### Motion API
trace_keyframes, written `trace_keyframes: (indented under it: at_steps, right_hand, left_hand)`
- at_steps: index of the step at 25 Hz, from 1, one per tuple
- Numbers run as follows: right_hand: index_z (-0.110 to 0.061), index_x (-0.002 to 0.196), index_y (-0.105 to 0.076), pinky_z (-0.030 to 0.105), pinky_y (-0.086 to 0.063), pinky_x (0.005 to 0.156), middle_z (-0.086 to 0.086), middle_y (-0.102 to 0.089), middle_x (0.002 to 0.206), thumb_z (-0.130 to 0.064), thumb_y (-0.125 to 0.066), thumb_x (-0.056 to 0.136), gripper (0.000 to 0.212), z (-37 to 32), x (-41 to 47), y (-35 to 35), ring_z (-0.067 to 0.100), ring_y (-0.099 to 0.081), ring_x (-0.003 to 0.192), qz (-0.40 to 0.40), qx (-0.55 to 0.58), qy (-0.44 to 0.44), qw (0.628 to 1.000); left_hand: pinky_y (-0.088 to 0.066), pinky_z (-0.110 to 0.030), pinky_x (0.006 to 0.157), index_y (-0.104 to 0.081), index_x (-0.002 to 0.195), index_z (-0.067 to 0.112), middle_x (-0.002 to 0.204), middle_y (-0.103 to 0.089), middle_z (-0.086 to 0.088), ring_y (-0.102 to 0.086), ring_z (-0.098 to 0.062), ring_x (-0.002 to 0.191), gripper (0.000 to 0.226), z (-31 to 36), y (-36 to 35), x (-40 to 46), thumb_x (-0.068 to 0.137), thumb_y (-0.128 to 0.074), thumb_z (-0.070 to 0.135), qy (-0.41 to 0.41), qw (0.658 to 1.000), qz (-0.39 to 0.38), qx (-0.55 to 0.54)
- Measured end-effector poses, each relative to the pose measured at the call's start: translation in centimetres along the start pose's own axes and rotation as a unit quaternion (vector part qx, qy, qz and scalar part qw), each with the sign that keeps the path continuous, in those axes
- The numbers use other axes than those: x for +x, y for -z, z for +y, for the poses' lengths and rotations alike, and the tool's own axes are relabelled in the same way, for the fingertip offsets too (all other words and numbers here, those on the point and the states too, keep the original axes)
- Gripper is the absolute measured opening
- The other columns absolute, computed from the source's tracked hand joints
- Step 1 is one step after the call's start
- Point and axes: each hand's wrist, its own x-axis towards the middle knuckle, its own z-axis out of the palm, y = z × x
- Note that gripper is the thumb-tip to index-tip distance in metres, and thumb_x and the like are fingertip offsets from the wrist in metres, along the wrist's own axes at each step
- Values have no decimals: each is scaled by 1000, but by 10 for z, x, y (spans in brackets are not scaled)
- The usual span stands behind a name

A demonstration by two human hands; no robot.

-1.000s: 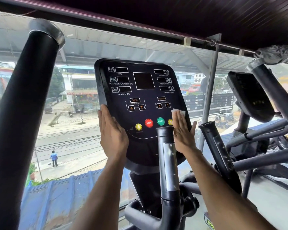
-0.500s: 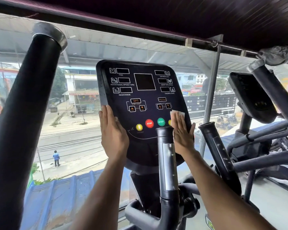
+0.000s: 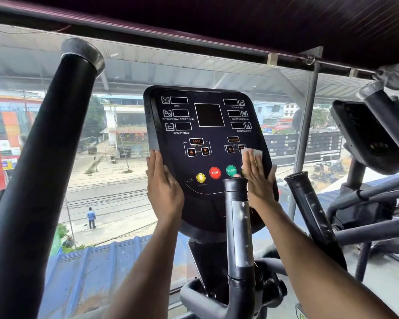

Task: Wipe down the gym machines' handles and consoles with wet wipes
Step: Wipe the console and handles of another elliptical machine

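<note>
Near handle: I see a thick black bar (image 3: 39, 171) running from lower left to upper left of the frame, capped in grey metal.
Centre handle: an upright black grip (image 3: 238, 231) with a silver plate stands at lower centre, in front of the console.
Left hand: my left hand (image 3: 164, 187) lies flat with straight fingers against the console's left edge, holding nothing.
Right hand: my right hand (image 3: 257, 178) presses with flat, straight fingers on the wipe; nothing is gripped.
Wipe: a white wet wipe (image 3: 253, 153) shows above the fingertips, at the console's right side, beside the green START button (image 3: 231, 170).
Console: black panel (image 3: 207, 137), centre of frame, tilted toward me.
Second machine: another console (image 3: 366, 134) at right, untouched.
Beyond: a window, then a street.
</note>
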Motion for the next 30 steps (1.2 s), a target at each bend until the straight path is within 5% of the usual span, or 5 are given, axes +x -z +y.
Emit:
trace_keyframes:
  at_steps: [4,9,14,17,30]
  right_hand:
    - [-18,162,-22,65,-3,119,0,-22,169,-65,-19,94,83,-27,22,-20,21,-25,154,-8,-123,24,992]
    - [-25,164,-10,71,-6,118,-6,-7,171,-46,-53,97,83,-20,-19,-27,15,-4,157,12,-110,152,982]
    - [-26,164,-2,58,23,118,-5,3,172,-55,-9,89,81,-18,20,-10,14,9,157,-18,-31,86,996]
    - [-19,162,-24,68,-9,119,-1,-20,170,-61,-31,89,84,-44,12,-13,20,-21,156,16,-80,118,990]
    - [-17,163,-20,61,-8,124,0,-14,171,-42,-41,85,84,-75,5,-29,20,-13,158,105,-102,233,961]
  left_hand:
    - [-19,-32,128,-41,158,17,166,-37,5,-23,-12,157,47,1,1,3,112,-33,15,17,1000,-8,-18]
    - [-16,-46,129,-32,163,21,170,-25,9,-13,-11,159,50,0,1,5,113,-32,27,4,999,-44,3]
    - [-9,-31,129,-22,165,21,173,-13,9,-3,-5,159,55,-3,2,9,113,-35,32,-12,997,-81,-9]
    - [-14,-29,127,-29,164,22,171,-21,7,-13,-5,157,56,-2,8,14,111,-40,39,-20,996,-86,-12]
    - [-1,-50,129,-21,164,39,170,-9,27,-6,3,157,65,-16,6,28,104,-8,61,-12,996,-90,-4]
